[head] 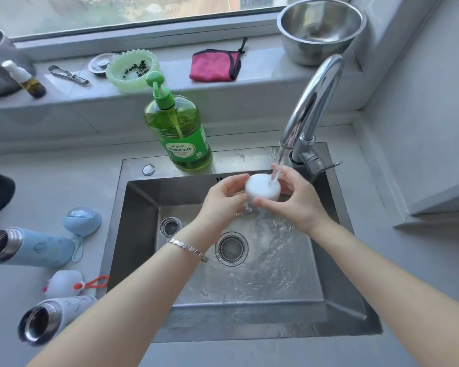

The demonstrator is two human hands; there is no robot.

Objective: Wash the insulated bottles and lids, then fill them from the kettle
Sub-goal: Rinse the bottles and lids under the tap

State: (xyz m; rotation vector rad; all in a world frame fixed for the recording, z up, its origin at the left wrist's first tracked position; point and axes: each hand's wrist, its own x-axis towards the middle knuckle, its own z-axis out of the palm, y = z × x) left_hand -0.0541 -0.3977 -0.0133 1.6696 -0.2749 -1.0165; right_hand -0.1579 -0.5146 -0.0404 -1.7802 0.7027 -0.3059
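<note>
White round lid (263, 190), smooth plastic, sits under the thin water stream of the curved chrome tap (313, 102), above the steel sink (143, 197). Left hand (223, 201) and right hand (294, 200) both curl closed around it.
</note>
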